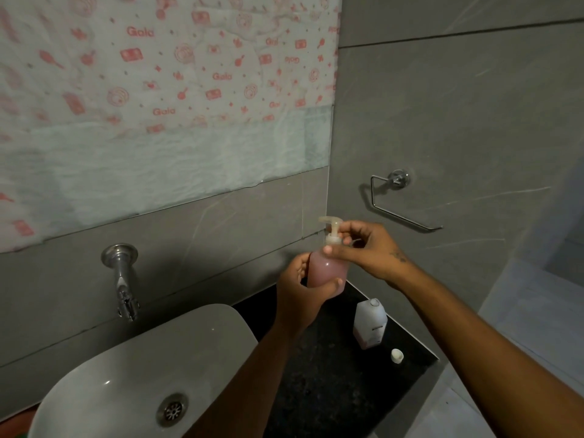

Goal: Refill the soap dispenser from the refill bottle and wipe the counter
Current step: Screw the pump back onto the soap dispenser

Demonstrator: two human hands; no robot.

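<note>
This is a bathroom: a white washbasin [132,368] under a wall-mounted steel tap [121,279], grey wall tiles [458,105], and a chrome towel ring [401,200].

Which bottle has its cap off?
The white refill bottle standing on the black counter; its cap lies beside it. The pink soap dispenser has its pump on.

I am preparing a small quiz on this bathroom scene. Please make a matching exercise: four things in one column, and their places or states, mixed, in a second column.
Things:
1. soap dispenser
2. refill bottle
3. white cap
4. tap

Places or states:
A. fixed to the wall above the sink
B. held in both hands
C. standing open on the black counter
D. lying loose near the counter's edge

Pairs: 1-B, 2-C, 3-D, 4-A
</note>
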